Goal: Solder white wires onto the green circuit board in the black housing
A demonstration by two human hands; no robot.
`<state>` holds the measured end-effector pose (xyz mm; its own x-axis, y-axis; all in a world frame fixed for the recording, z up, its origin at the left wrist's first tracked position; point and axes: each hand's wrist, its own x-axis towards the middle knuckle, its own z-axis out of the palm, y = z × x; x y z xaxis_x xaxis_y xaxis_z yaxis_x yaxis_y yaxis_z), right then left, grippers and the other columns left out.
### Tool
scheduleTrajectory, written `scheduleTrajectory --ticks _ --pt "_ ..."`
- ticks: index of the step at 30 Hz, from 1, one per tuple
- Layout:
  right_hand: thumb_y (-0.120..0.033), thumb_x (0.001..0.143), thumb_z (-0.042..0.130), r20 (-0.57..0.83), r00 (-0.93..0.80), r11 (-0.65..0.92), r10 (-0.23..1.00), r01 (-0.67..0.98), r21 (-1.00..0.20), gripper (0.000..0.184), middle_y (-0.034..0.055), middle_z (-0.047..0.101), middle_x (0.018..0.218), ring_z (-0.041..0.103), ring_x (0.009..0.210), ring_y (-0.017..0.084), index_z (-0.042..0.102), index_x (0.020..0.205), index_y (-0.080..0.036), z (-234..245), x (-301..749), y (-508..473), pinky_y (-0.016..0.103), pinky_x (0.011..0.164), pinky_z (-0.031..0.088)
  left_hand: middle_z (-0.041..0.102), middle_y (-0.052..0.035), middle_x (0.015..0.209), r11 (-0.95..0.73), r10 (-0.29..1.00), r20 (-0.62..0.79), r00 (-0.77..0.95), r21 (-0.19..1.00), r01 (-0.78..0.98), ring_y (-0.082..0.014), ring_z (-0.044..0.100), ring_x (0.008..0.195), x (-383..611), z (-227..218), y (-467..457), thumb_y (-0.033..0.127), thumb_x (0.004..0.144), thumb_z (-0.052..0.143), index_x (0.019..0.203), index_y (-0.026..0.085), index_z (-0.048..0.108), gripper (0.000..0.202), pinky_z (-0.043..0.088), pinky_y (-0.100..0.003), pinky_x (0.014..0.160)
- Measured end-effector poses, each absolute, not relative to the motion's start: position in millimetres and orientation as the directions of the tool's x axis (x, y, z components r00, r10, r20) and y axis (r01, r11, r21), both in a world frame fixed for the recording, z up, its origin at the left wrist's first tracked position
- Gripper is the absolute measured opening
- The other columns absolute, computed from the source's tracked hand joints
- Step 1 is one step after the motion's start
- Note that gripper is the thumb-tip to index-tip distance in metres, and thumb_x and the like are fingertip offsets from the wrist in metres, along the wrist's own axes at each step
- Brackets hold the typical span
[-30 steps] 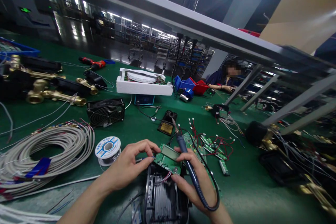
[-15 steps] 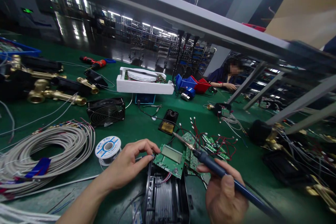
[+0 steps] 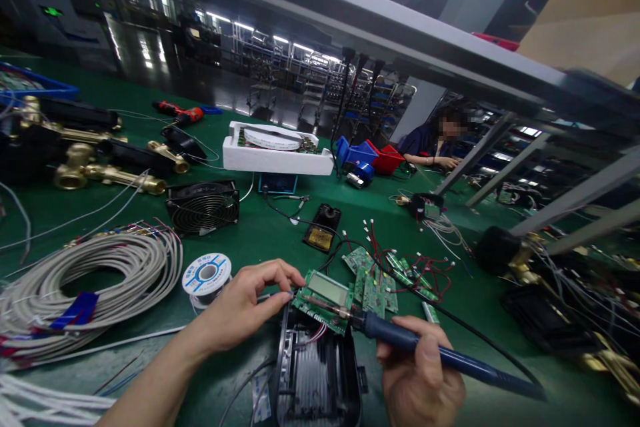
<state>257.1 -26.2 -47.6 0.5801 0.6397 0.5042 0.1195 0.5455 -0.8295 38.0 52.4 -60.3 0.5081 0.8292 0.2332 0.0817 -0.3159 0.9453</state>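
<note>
My left hand pinches something thin, which I cannot make out, at the left edge of a green circuit board with a grey display. The board rests on the top end of an open black plastic housing. My right hand grips a blue soldering iron like a pen. Its metal tip lies across the board and points left toward my left fingertips. A black cord runs from the iron off to the right.
A solder spool lies just left of my left hand, beside a large coil of grey cable. Behind are a black fan, an iron stand with sponge, loose green boards with red wires, brass fittings and a white foam tray. Another person sits far back.
My right hand turned the soldering iron from upright to level and brought its tip leftward onto the board. The left hand stayed at the board's edge.
</note>
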Motion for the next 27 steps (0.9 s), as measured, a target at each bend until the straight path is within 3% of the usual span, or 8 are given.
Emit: scheduleTrajectory --ticks 7,27 --pt "-0.040 0.089 0.062 0.553 0.485 0.542 0.678 0.179 -0.821 0.028 0.0016 0.063 0.059 0.059 0.040 0.013 0.072 0.081 -0.015 -56.0 262.8 -29.5 0.021 0.035 0.048 0.067 -0.0062 0.105 -0.323 0.828 0.238 0.508 0.943 0.085 -0.0195 0.061 0.099 38.9 -59.8 52.4 0.018 0.085 0.053 0.078 0.019 0.054 0.007 0.042 -0.031 0.084" --pt "-0.044 0.088 0.063 0.565 0.499 0.523 0.658 0.238 -0.819 0.032 0.0026 0.064 0.058 0.058 0.037 0.013 0.072 0.077 -0.015 -53.6 261.3 -28.2 0.021 0.032 0.047 0.068 -0.0050 0.102 -0.349 0.828 0.256 0.499 0.932 0.101 -0.0178 0.062 0.096 40.2 -59.0 52.1 0.018 0.084 0.051 0.077 0.019 0.053 0.007 0.042 -0.031 0.083"
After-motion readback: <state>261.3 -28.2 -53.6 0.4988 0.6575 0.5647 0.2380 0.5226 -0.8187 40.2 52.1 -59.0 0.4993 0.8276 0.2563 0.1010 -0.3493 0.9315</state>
